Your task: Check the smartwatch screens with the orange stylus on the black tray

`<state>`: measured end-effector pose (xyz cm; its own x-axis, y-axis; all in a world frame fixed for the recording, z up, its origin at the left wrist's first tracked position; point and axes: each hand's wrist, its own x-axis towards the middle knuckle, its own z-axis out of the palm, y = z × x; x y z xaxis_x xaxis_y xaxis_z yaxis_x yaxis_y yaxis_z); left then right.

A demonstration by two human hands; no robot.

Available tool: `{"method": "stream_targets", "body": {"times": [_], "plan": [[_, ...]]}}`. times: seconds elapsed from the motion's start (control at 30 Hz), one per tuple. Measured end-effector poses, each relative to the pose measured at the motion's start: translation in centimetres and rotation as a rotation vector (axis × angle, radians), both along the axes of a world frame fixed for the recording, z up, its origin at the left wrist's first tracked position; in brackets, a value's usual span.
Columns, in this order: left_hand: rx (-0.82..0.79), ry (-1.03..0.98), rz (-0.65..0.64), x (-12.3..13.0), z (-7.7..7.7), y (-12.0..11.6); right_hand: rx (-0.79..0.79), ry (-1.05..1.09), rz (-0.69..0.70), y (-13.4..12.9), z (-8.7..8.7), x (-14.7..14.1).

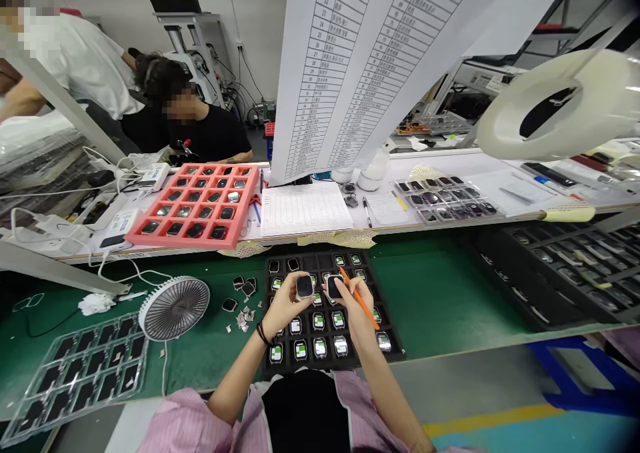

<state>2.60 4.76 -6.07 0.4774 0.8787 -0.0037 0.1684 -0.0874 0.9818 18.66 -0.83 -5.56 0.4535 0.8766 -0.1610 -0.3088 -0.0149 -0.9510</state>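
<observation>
My left hand [285, 306] is closed on a watch case [304, 286] whose dark square screen faces up. A second dark-screened watch case [334, 287] sits in my right hand [359, 306], which also grips a thin orange stick [367, 308] slanting down to the right. Both hands are over a black compartment tray [313, 262]. Watch cases [320, 348] with lit green and white screens fill many of its slots; others there look dark. My hands and forearms hide part of the tray.
Left of the tray lie loose watch parts [245, 286] and small scraps [244, 318], a round fan [175, 308] and a clear tray [83, 360]. A pink tray [193, 203] of watch cases stands on the shelf. Printed sheets [345, 60] hang in front. Two people are across the bench.
</observation>
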Motion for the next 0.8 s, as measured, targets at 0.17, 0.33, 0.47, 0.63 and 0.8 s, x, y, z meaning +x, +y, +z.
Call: {"method": "stream_targets", "body": {"times": [0.17, 0.33, 0.47, 0.63, 0.8], "plan": [[-0.292, 0.04, 0.02, 0.2, -5.5, 1.7, -0.11, -0.244, -0.084, 2.5, -6.8, 1.2], [-0.277, 0.145, 0.149, 1.7, -11.2, 4.9, -0.168, -0.441, -0.106, 6.4, -12.6, 2.5], [-0.158, 0.237, 0.203, 4.1, -14.6, 9.6, -0.179, -0.593, -0.07, 11.2, -15.8, 3.4], [0.032, 0.364, 0.177, 6.8, -17.7, 14.1, -0.164, -0.738, 0.025, 15.8, -18.8, 3.9], [0.222, 0.481, 0.145, 6.8, -19.3, 14.2, -0.177, -0.861, -0.008, 15.4, -19.5, 5.7]]}}
